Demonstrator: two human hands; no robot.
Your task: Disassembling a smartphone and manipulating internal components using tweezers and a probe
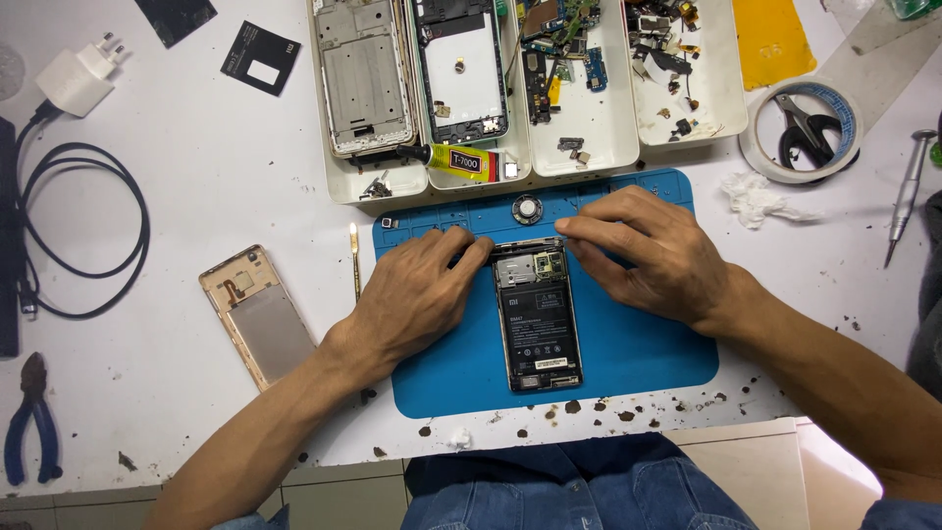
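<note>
We've got the opened phone (537, 316) lying back-off in the middle of the blue mat (638, 348). Left hand (417, 294) pinches its far-left corner, right hand (653, 250) presses fingertips on the far edge. Looks like top-board work; next move needs a steady, light grip.

Bright, even overhead light; white desk (196, 186) near washed out, top left. Shadows soft and short, close under left hand (417, 294) and right hand (653, 250). Mild sheen on blue mat (638, 353). Focus sharp at centre. Slight wide-angle bend at edges. No motion blur.
</note>
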